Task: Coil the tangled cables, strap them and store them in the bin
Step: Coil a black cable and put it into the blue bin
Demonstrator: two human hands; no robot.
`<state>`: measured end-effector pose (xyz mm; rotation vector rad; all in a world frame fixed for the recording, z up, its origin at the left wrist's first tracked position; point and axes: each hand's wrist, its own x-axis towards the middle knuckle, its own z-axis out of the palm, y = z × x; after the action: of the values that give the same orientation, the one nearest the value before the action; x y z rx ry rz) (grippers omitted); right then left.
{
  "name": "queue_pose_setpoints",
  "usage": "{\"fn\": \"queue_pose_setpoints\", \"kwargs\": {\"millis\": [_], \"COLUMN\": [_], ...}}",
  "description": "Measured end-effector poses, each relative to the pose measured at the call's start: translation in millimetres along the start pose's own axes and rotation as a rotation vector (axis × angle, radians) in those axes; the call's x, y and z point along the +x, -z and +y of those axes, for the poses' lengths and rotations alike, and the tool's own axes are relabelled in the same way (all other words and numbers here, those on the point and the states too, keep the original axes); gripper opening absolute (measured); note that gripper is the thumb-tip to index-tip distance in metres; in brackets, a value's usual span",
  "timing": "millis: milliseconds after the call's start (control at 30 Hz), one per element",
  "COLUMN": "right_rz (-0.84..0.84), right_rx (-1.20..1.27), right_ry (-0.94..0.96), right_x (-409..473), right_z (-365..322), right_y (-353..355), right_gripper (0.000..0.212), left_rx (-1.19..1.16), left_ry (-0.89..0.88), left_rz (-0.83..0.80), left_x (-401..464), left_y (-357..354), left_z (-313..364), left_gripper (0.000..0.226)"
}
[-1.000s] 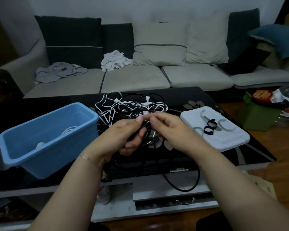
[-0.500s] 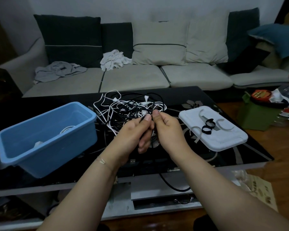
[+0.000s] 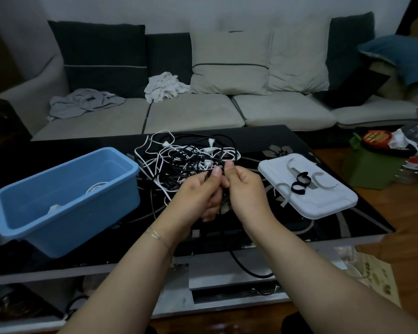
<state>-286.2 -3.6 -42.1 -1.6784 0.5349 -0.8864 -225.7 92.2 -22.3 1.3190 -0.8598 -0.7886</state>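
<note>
Head view: both hands, L & R, are still pinching black cable w/ fingers, now lifted nearer tangle mid-bench, between blue bin & white lid.

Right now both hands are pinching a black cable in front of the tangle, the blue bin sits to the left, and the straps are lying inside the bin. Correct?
Not quite. The straps lie on the white lid to the right, not inside the blue bin, as the head view shows. The rest holds: left hand and right hand pinch the black cable in front of the tangle.
</note>
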Motion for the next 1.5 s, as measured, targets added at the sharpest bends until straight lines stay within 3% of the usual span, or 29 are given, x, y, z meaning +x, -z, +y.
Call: {"fn": "queue_pose_setpoints", "kwargs": {"millis": [200, 400, 500, 567, 633, 733, 867, 1167, 1267, 1367, 1500], "right_rz": [-0.087, -0.161, -0.229, -0.312, -0.404, -0.509, -0.517, -0.475, -0.545, -0.681, -0.746], "right_rx": [0.035, -0.039, -0.153, -0.330, -0.609, -0.845, -0.913, -0.994, -0.834, -0.424, -0.297], "right_ry": [0.001, 0.032, 0.026, 0.091, 0.173, 0.235, 0.351, 0.373, 0.179, -0.144, -0.193], "right_x": [3, 4, 3, 1, -2, -6, -16, -17, -15, -16, -13], "right_z": [3, 8, 13, 14, 13, 8, 2, -7, -8, -3, 0], "right_y": [3, 1, -2, -2, -1, 1, -4, -5, -5, -7, -4], "right_gripper": [0.051, 0.034, 0.027, 0.015, 0.025, 0.041, 0.031, 0.030, 0.028, 0.015, 0.012], "left_rx": [-0.022, -0.356, -0.666, -0.727, -0.728, -0.622, -0.322, -0.111, 0.008, 0.207, 0.600], "left_ry": [-0.040, 0.028, 0.014, -0.003, -0.024, -0.071, -0.112, -0.192, -0.230, -0.285, -0.304], "left_rz": [0.042, 0.033, 0.013, 0.026, 0.073, 0.201, 0.393, 0.350, 0.342, 0.351, 0.335], "left_x": [-1, 4, 6, 6, 6, 6, 6, 4, 6, 10, 12], "left_y": [1, 11, 20, 25, 28, 31, 32, 21, 21, 25, 29], "left_z": [3, 2, 8, 11, 12, 14, 13, 9, 2, -4, -12], "left_gripper": [0.044, 0.061, 0.055, 0.053, 0.050, 0.044, 0.043, 0.038, 0.036, 0.030, 0.021]}}
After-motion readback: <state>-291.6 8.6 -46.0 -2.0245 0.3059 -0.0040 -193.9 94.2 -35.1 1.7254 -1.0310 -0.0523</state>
